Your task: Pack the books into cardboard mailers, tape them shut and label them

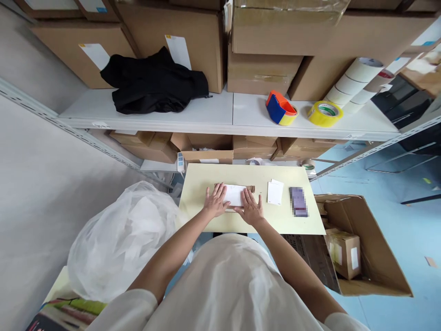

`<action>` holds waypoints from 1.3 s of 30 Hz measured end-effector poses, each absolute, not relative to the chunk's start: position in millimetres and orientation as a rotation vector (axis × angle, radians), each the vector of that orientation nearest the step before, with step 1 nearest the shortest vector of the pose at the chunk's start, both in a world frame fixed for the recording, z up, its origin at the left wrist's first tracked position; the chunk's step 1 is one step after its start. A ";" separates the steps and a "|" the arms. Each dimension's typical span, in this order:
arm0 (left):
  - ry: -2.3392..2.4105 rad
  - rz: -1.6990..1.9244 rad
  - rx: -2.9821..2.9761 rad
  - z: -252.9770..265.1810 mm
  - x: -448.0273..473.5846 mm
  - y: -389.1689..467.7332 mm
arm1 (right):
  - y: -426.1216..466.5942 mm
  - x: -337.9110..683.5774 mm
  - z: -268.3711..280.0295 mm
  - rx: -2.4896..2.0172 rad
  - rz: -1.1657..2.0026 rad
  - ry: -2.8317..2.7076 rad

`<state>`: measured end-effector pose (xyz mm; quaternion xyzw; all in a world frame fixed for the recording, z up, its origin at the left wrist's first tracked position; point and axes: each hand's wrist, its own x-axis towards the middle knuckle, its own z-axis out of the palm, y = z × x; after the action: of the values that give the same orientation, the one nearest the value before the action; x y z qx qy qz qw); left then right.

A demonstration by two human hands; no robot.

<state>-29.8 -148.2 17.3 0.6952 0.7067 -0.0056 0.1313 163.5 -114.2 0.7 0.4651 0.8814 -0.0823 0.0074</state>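
Note:
A white label (234,195) lies on top of a small cardboard box (251,189) on the pale yellow table (200,174). My left hand (216,200) rests flat over the label's left end, fingers stretched out. Across its right end lies my right hand (251,207), also flat with the fingers extended. Both palms hide much of the box's sides. To the right of my right hand are white cards (275,192), partly overlapping. Farther right sits a flat purple item (298,202), blurred by pixels.
Behind the table a shelf (220,112) holds cardboard boxes, a black garment (155,82), a tape dispenser (280,108) and yellow tape (325,113). A translucent plastic bag (127,234) stands at the left. A large open carton (379,257) with boxes inside is on the right.

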 end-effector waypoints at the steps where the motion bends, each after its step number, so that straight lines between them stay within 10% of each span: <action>1: 2.081 -0.008 1.993 18.7 -32.2 -148.8 | -115.3 167.3 0.4 1.489 -0.237 2.747; 7: 2.149 0.179 1.920 16.6 -38.6 -157.5 | -124.9 169.8 -1.2 1.696 -0.266 2.705; 17: 2.022 0.611 1.178 -15.4 -93.5 -194.1 | -138.6 210.0 -11.1 2.349 -1.340 2.300; 31: 1.958 0.565 1.193 12.0 -65.1 -159.2 | -129.9 162.6 6.5 2.383 -1.423 2.094; 39: 1.945 0.648 1.244 34.1 -24.0 -174.3 | -171.8 219.9 27.0 2.358 -2.033 2.108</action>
<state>-24.0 -174.3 34.1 0.4833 0.7556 0.2516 0.3635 219.9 -171.8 27.0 0.5975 0.5341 -0.5150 -0.3043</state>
